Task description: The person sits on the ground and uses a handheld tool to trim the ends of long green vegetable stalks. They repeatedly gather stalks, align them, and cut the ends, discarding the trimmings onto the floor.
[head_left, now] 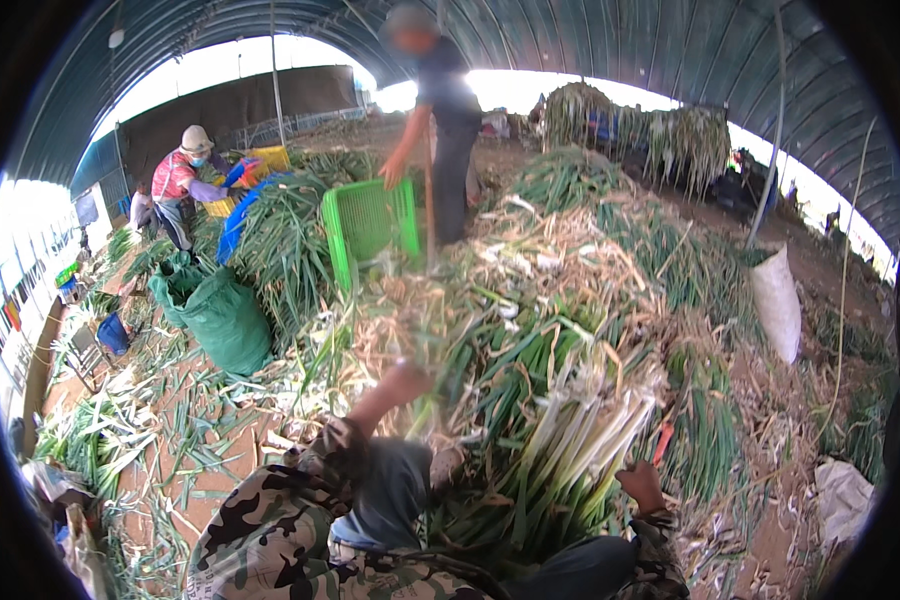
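some green onions (575, 425) lie already aligned between the blurred left hand (407, 383) and the curled right hand (640, 484), whose grips i cannot tell, while the tangled heap (550, 265) beyond seems mostly left unordered.

No lettering, number or sign can be read under the arched roof (620, 45): none on the green crate (385, 225) between 10 and 11 o'clock, the green sack (228, 320) at 9, the white sack (776, 305) at 3 or the camouflage jacket (260, 530) at 7.
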The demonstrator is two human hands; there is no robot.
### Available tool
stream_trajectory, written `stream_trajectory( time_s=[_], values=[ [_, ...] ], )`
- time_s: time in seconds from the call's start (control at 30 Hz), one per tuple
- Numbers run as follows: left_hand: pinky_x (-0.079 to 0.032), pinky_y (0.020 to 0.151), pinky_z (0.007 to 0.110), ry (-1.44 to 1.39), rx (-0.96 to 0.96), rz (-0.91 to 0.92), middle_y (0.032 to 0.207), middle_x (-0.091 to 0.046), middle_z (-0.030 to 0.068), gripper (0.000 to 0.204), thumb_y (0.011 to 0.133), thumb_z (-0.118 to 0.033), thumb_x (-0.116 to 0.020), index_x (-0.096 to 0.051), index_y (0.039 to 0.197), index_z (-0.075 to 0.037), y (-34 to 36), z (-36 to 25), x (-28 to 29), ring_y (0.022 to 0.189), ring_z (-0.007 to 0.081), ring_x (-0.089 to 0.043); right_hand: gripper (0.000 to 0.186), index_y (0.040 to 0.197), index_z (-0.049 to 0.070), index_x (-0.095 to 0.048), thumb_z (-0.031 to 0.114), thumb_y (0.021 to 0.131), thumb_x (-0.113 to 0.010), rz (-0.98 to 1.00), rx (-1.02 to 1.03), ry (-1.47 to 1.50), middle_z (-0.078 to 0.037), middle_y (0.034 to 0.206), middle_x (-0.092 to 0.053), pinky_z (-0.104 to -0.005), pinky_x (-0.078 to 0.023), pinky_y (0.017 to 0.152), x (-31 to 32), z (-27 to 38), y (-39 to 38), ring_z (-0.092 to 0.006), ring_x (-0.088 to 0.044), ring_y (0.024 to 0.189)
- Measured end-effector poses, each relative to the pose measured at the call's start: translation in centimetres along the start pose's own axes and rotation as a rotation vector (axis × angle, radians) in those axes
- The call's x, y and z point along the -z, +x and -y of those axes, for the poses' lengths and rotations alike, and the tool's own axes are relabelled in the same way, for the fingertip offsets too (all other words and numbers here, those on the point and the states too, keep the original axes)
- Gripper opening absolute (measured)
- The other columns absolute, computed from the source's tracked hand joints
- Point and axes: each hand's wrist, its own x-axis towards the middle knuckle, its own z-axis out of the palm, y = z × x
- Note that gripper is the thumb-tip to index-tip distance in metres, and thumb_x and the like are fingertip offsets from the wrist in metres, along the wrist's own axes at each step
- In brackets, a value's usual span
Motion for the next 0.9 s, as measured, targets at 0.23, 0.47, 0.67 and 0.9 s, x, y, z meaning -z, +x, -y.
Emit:
stream_trajectory(
  time_s=[0.23,0.47,0.67,0.9],
  values=[
    [-0.060,0.061,0.031,-0.514,0.090,0.206,0.090,-0.076,0.0112,0.041,0.094,-0.038,-0.072,-0.076,0.101,0.002,6.2,-1.2,-5.1,0.068,0.0184,-0.072,0.042,0.100,0.002,-0.075,0.038,0.078,-0.079,-0.070,0.196,0.158,-0.017,0.095,-0.077,-0.0396,-0.057,0.082,-1.5,13.6,6.1,-0.0318,-0.074,0.089],
    [-0.059,0.074,0.038,0.135,-0.201,0.366,0.091,-0.074,0.0146,0.039,0.087,-0.041,-0.071,-0.076,0.107,-0.008,5.2,2.7,-10.0,0.079,0.0248,-0.073,0.050,0.089,0.001,-0.076,0.049,0.077,-0.073,0.566,0.179,-0.150,-0.022,0.090,-0.074,-0.0442,-0.056,0.082,-5.0,9.8,5.6,-0.0356,-0.073,0.089],
    [-0.057,0.072,0.046,0.015,-0.219,0.260,0.080,-0.074,0.0165,0.046,0.087,-0.045,-0.069,-0.076,0.089,0.000,6.0,7.9,-9.3,0.073,0.0304,-0.071,0.045,0.102,-0.002,-0.074,0.040,0.084,-0.076,0.696,0.056,-0.177,-0.013,0.083,-0.075,-0.0376,-0.059,0.065,-5.2,12.0,5.5,-0.0233,-0.074,0.068],
    [-0.061,0.069,0.042,0.030,-0.137,0.390,0.081,-0.075,0.0153,0.047,0.086,-0.045,-0.067,-0.077,0.091,0.001,4.8,1.4,-8.0,0.074,0.0280,-0.074,0.035,0.103,0.000,-0.075,0.031,0.088,-0.076,0.773,-0.003,-0.014,-0.012,0.084,-0.075,-0.0341,-0.060,0.065,-4.0,11.1,3.9,-0.0216,-0.076,0.072]
  ],
)
